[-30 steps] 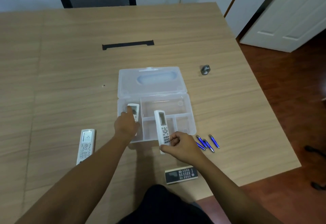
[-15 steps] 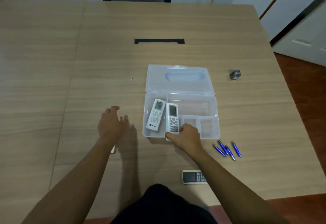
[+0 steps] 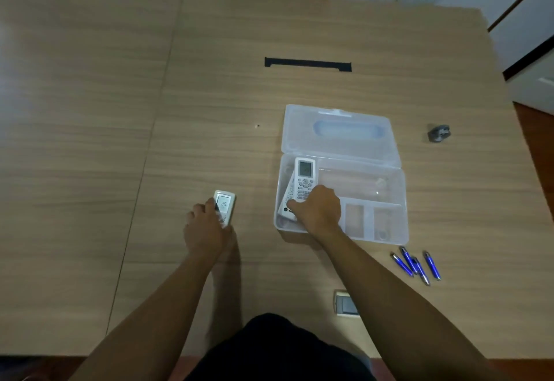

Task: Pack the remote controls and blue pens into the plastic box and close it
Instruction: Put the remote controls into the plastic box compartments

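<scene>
Your right hand presses two stacked remotes into the plastic box's left compartment; left hand grips a third remote beside it. Risk: uneven stack blocks lid. Blue pens wait near the table's near edge.

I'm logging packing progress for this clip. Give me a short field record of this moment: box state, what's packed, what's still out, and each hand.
box: plastic box, lid open, lying flat behind it
packed: two remotes overlapping in the left compartment
still out: remote with lit display left of the box; dark-screen remote near the table edge; four blue pens at the box's right front
left hand: gripping the lit-display remote
right hand: resting on the packed remotes
unrelated: small grey object
</scene>
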